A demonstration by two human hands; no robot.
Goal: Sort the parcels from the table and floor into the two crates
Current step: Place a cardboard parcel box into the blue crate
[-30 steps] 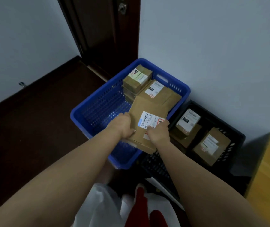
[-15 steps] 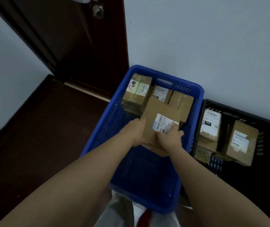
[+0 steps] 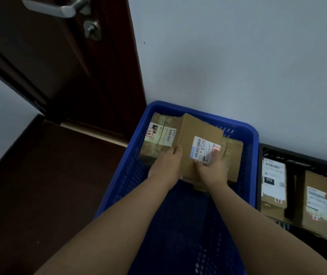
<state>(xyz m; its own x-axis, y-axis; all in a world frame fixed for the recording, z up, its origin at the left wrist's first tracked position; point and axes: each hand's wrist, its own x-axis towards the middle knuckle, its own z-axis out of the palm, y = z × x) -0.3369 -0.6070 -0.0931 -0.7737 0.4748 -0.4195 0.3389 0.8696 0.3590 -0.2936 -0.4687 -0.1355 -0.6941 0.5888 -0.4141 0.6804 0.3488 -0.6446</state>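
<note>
Evidently placing: both hands, left (image 3: 167,162) and right (image 3: 212,167), gripped the labelled parcel (image 3: 196,143) over the blue crate (image 3: 248,139); next, lower it onto the parcels beneath and release.

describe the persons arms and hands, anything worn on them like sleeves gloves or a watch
Both forearms are bare from the bottom edge of the picture up to the wrists: no sleeves show. The left hand and the right hand wear no gloves. No watch, bracelet or ring can be seen on the parts in view, though the light is dim and the picture slightly blurred, so small items could be missed.
</note>
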